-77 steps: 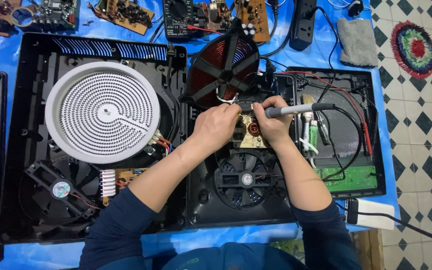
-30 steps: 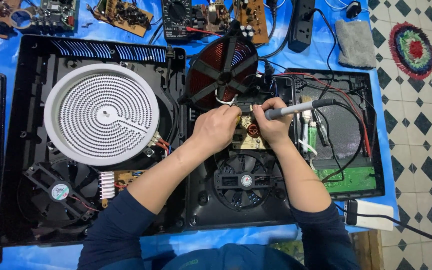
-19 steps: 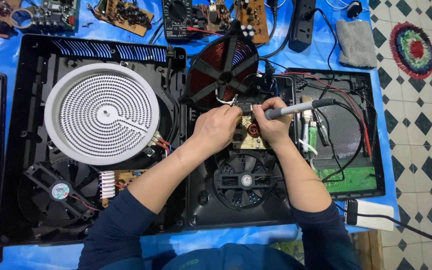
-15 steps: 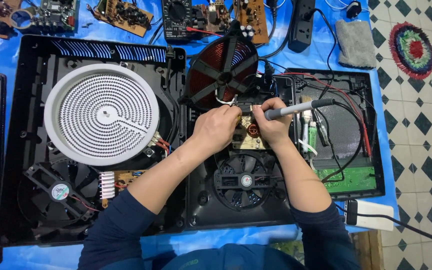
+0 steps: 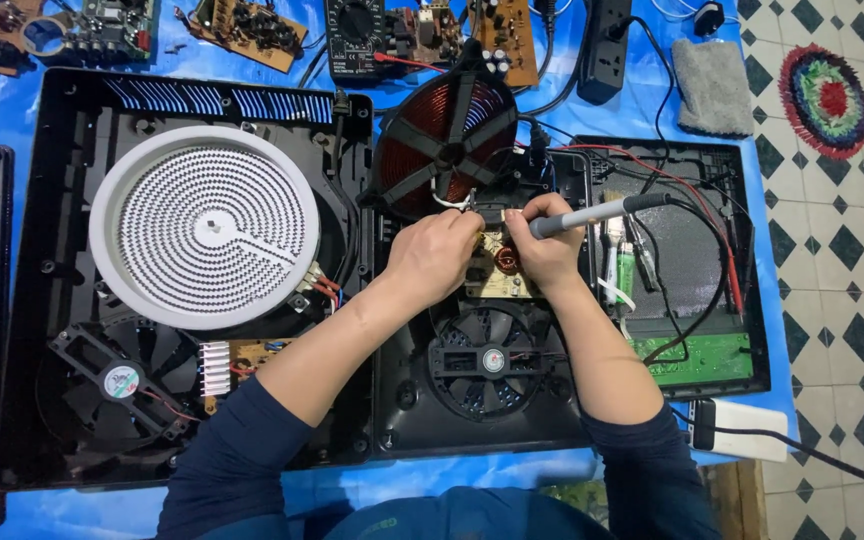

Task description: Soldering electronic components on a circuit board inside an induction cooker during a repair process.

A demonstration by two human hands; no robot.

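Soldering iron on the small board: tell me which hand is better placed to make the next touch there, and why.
Probably the right hand. It already grips the soldering iron, tip end down at the small tan circuit board. The left hand rests at the board's left edge beneath the copper coil, holding no visible tool.

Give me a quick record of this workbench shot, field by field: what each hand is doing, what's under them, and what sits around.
Left hand: left hand rests on the small circuit board, fingers curled at its upper edge
Right hand: right hand grips a grey soldering iron, tip toward the board
Above the board: copper induction coil, tilted up
Below the board: black cooling fan
To the left: white round radiant heater
Surface: blue table cover
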